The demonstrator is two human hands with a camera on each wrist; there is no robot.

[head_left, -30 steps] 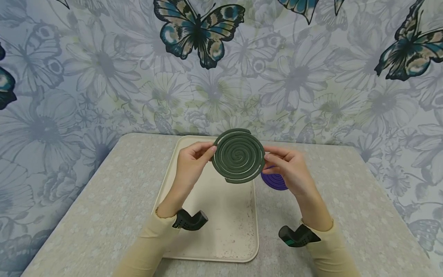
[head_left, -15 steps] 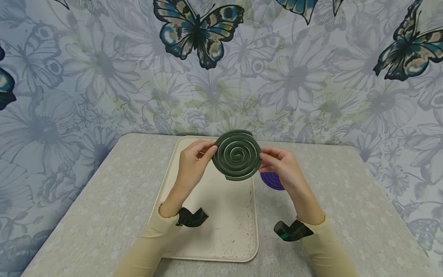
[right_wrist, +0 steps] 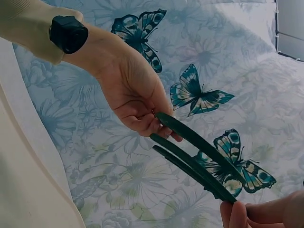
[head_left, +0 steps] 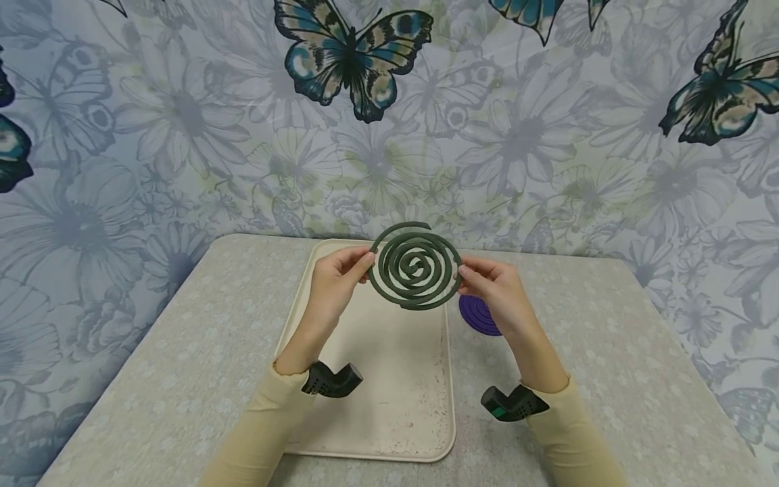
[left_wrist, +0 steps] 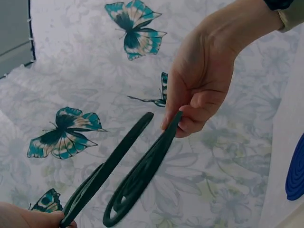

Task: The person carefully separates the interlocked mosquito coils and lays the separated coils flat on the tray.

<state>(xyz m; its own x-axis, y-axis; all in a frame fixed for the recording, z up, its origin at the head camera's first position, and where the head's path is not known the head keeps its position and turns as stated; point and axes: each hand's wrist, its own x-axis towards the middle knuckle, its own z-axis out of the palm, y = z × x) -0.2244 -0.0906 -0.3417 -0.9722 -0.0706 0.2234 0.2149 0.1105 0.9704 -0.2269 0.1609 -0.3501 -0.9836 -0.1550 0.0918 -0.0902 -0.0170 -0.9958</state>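
Left hand (head_left: 335, 281) and right hand (head_left: 498, 287) are both pinching opposite edges of this green spiral (head_left: 416, 264), up in the air above the desk (head_left: 578, 325). Purple coil (head_left: 477, 315) sits right beside the tray (head_left: 389, 385).

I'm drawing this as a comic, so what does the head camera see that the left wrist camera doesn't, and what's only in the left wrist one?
Only the head view shows the cream tray and the black camera on the left wrist.

Only the left wrist view shows the dark green spiral nearly edge-on, and a plain grey patch past the backdrop's edge.

Both show the left hand and right hand pinching that spiral, the purple spiral and the butterfly-patterned backdrop.
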